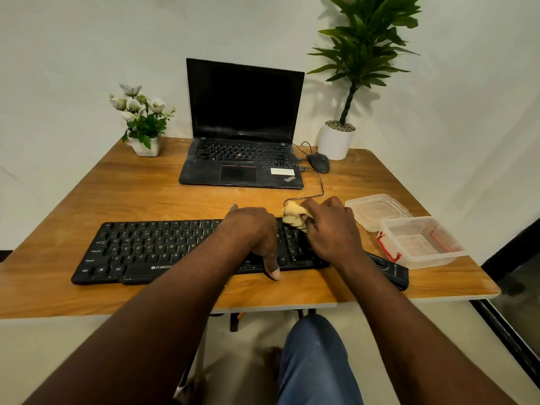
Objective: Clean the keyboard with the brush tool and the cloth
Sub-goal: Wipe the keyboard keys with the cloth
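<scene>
The hands (pixel 251 229) cover the keyboard's (pixel 140 247) right-centre keys. The plant (pixel 368 39) is cut off at the frame's top. The tool (pixel 391 270) is partly hidden by the right forearm.

The person is showing both forearms bare, with no sleeves, watch or rings on the left hand (pixel 257 232) or right hand (pixel 333 229). Blue trousers (pixel 315 363) are covering one leg.

Keyboard (pixel 152 249): black, full-size, flat on the table near its front edge, long side roughly parallel to it; right-centre keys covered by hands. Cloth (pixel 293 216): tan, crumpled into a wad, on the keyboard's top-right edge over the keys. Brush tool (pixel 390 270): black, slim, lying flat just right of the keyboard.
</scene>
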Available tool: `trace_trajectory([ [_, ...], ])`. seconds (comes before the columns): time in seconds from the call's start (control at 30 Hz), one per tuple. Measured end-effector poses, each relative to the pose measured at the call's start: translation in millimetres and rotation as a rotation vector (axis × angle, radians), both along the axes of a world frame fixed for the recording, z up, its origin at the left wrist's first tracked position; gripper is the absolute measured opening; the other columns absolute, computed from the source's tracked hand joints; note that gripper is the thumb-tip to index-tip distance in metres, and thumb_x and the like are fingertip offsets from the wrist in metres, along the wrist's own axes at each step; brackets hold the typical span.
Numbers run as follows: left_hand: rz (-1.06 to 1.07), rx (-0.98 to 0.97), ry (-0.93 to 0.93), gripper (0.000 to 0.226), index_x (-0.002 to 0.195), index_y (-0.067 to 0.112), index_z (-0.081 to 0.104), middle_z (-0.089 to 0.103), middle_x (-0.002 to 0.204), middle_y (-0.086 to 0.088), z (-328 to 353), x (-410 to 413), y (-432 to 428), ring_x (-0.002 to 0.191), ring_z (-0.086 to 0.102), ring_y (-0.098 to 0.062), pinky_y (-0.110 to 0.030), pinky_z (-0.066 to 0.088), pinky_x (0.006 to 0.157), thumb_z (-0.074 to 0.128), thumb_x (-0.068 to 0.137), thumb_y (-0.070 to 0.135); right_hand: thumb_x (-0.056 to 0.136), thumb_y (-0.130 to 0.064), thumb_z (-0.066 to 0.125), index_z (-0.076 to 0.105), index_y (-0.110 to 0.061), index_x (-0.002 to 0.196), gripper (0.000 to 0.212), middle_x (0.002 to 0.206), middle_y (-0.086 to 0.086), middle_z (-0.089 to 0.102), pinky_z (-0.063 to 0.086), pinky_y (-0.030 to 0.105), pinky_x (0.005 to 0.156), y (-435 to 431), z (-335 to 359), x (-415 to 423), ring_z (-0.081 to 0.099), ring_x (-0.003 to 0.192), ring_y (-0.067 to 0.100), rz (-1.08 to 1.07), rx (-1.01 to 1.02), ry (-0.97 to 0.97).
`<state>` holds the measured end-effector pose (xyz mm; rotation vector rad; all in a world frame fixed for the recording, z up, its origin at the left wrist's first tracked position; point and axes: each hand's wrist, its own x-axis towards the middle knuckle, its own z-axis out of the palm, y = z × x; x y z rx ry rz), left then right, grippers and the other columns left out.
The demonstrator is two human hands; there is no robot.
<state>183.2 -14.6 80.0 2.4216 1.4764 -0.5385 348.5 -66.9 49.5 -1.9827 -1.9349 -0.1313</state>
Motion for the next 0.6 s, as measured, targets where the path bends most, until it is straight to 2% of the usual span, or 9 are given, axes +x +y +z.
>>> trace_trajectory([
  [0.17, 0.001, -0.002, 0.000, 0.107, 0.144, 0.023, 0.054, 0.057, 0.142, -0.001, -1, 0, 1, 0.134, 0.051, -0.030, -0.062, 0.022, 0.119, 0.089, 0.055, 0.070, 0.102, -0.031, 0.049, 0.056, -0.029, 0.132, 0.031, 0.104, 0.006, 0.066, 0.045, 0.046, 0.091, -3, 3, 15, 0.050, 0.114, 0.027, -0.126, -0.011, -0.014],
  [0.27, 0.001, -0.004, 0.001, 0.109, 0.144, 0.023, 0.054, 0.057, 0.142, -0.002, -2, 0, 2, 0.135, 0.050, -0.031, -0.063, 0.021, 0.120, 0.089, 0.053, 0.071, 0.104, -0.031, 0.048, 0.056, -0.026, 0.136, 0.034, 0.112, 0.013, 0.065, 0.047, 0.046, 0.092, -8, 3, 18, 0.053, 0.113, 0.032, -0.171, -0.053, -0.001],
  [0.37, -0.002, -0.003, 0.001, 0.108, 0.143, 0.022, 0.054, 0.057, 0.142, -0.002, -1, 0, 1, 0.135, 0.050, -0.031, -0.062, 0.022, 0.121, 0.089, 0.054, 0.071, 0.104, -0.029, 0.052, 0.056, -0.024, 0.139, 0.035, 0.116, 0.015, 0.063, 0.050, 0.048, 0.093, -15, 2, 14, 0.055, 0.113, 0.033, -0.183, -0.031, 0.053],
  [0.47, -0.010, -0.009, -0.001, 0.108, 0.143, 0.022, 0.054, 0.058, 0.142, -0.002, -1, -1, 2, 0.135, 0.050, -0.031, -0.063, 0.020, 0.120, 0.089, 0.054, 0.072, 0.102, -0.025, 0.055, 0.060, -0.020, 0.133, 0.032, 0.107, 0.014, 0.064, 0.051, 0.048, 0.087, -16, 0, 6, 0.056, 0.108, 0.033, -0.178, 0.062, 0.135],
  [0.6, -0.012, -0.002, -0.006, 0.108, 0.142, 0.022, 0.055, 0.059, 0.139, -0.001, -2, -1, 3, 0.133, 0.051, -0.030, -0.061, 0.023, 0.120, 0.088, 0.052, 0.073, 0.102, -0.022, 0.053, 0.059, -0.020, 0.135, 0.034, 0.107, 0.013, 0.067, 0.049, 0.045, 0.088, -7, 1, -4, 0.053, 0.112, 0.031, -0.152, 0.027, 0.128],
])
